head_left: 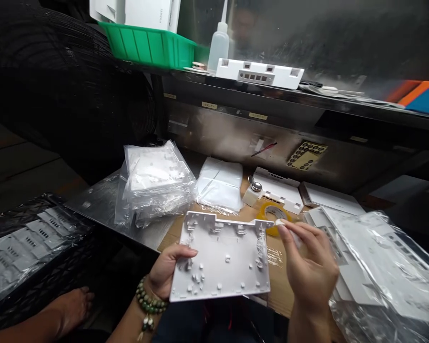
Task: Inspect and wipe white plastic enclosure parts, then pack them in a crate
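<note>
Left grip point(164, 269): you hold the shell point(221, 262) by its left edge, at the worktop's point(100, 197) near side.
Right grip point(311, 269): you pinch a white thing point(279, 222) by the shell's far right corner; fingers hide most of it.
Room: cardboard point(278, 283) shows between shell and right wrist; left bags point(157, 176) and right bags point(389, 252) flank you.
Tape point(262, 209): partly hidden.
Shell: white plastic, studded inside.

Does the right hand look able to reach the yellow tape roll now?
Probably yes: the right hand is near the yellow tape roll, only partly hidden by the white panel, though the fingers seem to pinch a white item.
</note>
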